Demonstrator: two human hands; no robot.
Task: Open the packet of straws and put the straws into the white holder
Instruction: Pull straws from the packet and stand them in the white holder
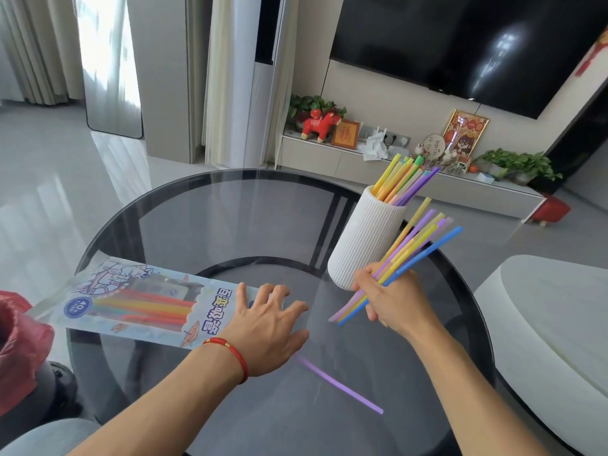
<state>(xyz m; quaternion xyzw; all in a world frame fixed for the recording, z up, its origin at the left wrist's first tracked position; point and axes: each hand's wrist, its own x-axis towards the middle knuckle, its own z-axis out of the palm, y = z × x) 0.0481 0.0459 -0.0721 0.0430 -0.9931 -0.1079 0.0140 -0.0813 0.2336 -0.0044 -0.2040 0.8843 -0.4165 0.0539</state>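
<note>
The white ribbed holder (362, 238) stands on the round glass table (204, 205) with several coloured straws (403, 181) leaning out of it. My right hand (391, 299) is just in front of the holder, shut on a bundle of straws (418, 245) that points up and to the right. The straw packet (131, 301) lies flat at the left with orange and yellow straws still inside. My left hand (266, 327) rests spread on the packet's right end. One purple straw (342, 386) lies loose on the glass near me.
A red bag (19, 334) sits at the left edge beside the table. A white round stool (546, 317) stands close on the right. Behind the table runs a low TV cabinet (394, 162) with ornaments and plants.
</note>
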